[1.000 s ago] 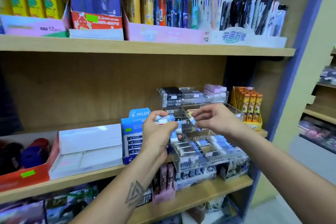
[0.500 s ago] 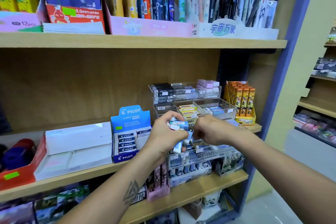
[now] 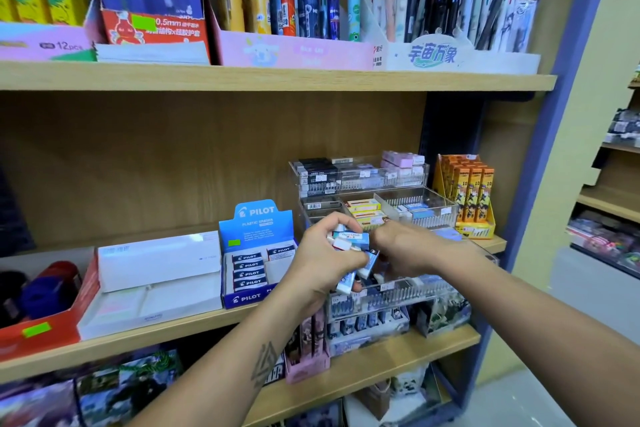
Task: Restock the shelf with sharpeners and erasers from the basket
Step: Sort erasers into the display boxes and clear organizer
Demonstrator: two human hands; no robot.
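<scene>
Wooden shelf (image 3: pixel 145 333) in a stationery shop, pale wall on the right. Left hand (image 3: pixel 322 260), fingers curled round a bunch of erasers (image 3: pixel 349 243); at least four, exact count unclear. Right hand (image 3: pixel 408 250) just right of them, fingers bent, contents hidden. Clear organizer (image 3: pixel 415 208) behind both hands.

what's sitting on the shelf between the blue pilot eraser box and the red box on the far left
In the head view, a white flat box with its lid propped open fills the stretch between the blue Pilot eraser box and the red box, touching or nearly touching both.
</scene>
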